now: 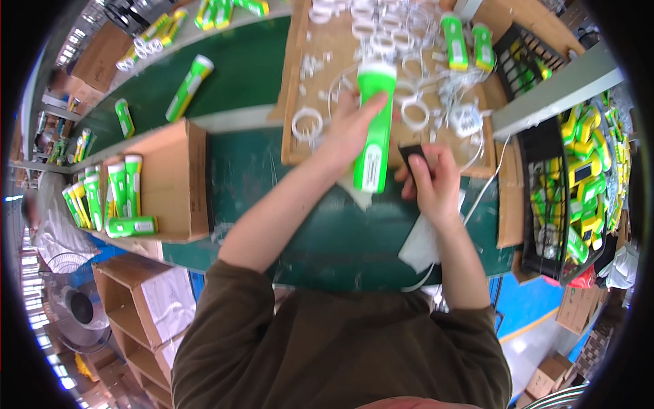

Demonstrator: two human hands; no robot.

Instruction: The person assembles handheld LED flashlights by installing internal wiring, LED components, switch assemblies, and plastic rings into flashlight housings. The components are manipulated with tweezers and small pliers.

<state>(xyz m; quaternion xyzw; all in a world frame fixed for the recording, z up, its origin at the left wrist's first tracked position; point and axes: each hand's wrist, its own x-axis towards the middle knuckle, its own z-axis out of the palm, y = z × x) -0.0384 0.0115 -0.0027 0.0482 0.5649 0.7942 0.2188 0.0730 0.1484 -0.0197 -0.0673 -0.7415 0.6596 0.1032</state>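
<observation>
My left hand [345,134] is wrapped round a green flashlight [372,146] with a white head, held upright over the near edge of a cardboard tray with its head pointing away from me. A printed label shows near its lower end. Just to the right, my right hand [438,183] pinches a small flat black piece [409,154] between thumb and fingers; its exact kind is not clear. The black piece is close to the flashlight, apparently not touching it. Under my right wrist lies a white sheet or pouch [420,247] on the green table [306,238].
The cardboard tray [291,102] holds white rings, cords and small parts, plus two green flashlights [454,42]. At left stands an open carton [178,180] of flashlights. A black crate [545,204] full of green-yellow flashlights is at right, below a grey post [552,88]. More flashlights [189,88] lie farther back.
</observation>
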